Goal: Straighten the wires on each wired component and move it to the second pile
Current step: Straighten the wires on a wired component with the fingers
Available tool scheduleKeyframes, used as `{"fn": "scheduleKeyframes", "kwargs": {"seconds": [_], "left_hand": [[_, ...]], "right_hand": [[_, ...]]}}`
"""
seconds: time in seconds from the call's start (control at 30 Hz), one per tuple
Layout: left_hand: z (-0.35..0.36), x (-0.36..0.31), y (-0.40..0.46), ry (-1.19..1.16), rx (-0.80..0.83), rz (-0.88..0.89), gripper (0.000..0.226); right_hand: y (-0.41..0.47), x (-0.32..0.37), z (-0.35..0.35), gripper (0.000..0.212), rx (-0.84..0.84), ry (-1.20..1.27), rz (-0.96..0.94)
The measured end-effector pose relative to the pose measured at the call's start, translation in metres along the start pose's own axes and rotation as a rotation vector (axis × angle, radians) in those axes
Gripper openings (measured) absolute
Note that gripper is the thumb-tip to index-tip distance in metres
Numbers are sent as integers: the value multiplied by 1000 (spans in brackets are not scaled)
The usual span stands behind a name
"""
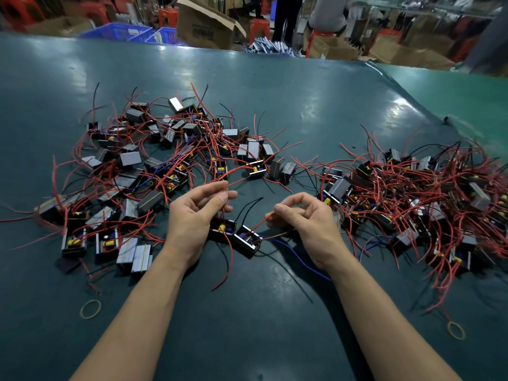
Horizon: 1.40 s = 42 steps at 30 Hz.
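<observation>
A: The wired component (247,240) lies on the green table (275,312) between the two wrists, just beside a second small unit (223,229) on its left. The left hand (196,213) pinches a red wire (225,192) between thumb and forefinger; the right hand (308,218) pinches another red wire (258,222) near its free end, the other fingers curled.

B: So how should the straightening go?

A: I'd hold near the body with one hand and draw the other along the lead to its tip, gently, so it doesn't kink or tear at the solder joint. Then the same for the blue lead (299,257) and the black one (251,204).

B: Which pile takes it?

A: Hard to say. The left pile (154,160) looks looser and more spread out, the right pile (412,199) denser and more tangled, so I'd guess the left one is the finished pile, but it's only a guess.

B: Anything unclear?

A: Whether the left hand's wire belongs to this unit or its neighbour; the palm covers where it starts. The right pile runs off the frame edge and is blurred there.
</observation>
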<state>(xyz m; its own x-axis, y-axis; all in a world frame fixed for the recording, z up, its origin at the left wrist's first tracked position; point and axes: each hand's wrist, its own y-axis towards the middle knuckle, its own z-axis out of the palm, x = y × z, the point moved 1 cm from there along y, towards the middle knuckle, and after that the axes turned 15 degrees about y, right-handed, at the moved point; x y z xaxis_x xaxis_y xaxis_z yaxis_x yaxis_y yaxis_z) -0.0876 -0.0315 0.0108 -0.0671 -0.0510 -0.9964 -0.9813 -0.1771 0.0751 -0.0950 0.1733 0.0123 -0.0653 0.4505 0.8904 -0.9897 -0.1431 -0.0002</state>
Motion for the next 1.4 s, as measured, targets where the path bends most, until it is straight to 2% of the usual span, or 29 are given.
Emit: {"fn": "scheduleKeyframes", "kwargs": {"seconds": [0.1,0.23,0.4,0.5,0.57,0.7,0.77,0.97,1.2,1.3,1.4], "left_hand": [[1,1,0,-3,8,-2,16],[0,1,-2,19,21,31,13],[-1,-1,-2,-60,76,8,13],[-1,0,-1,-51,65,14,11],[-2,2,0,-30,53,17,11],[-2,3,0,22,50,10,17],[-2,3,0,43,44,16,14],[6,2,1,134,37,52,6],[4,-2,1,32,189,-58,10],[4,-2,0,58,244,-40,15],[12,-2,-4,95,270,4,20]], "right_hand": [[-1,1,0,21,-5,-11,-18],[-2,-1,0,13,-4,5,-36],[-3,3,-1,16,9,14,-8],[-1,2,-2,11,-1,18,3],[0,1,-3,5,-6,16,6],[0,0,-4,11,6,27,8],[0,1,-5,17,25,40,15],[1,2,-4,15,57,56,25],[1,6,4,5,69,-28,44],[2,11,9,5,35,-52,56],[4,12,15,8,1,-187,-14]]}}
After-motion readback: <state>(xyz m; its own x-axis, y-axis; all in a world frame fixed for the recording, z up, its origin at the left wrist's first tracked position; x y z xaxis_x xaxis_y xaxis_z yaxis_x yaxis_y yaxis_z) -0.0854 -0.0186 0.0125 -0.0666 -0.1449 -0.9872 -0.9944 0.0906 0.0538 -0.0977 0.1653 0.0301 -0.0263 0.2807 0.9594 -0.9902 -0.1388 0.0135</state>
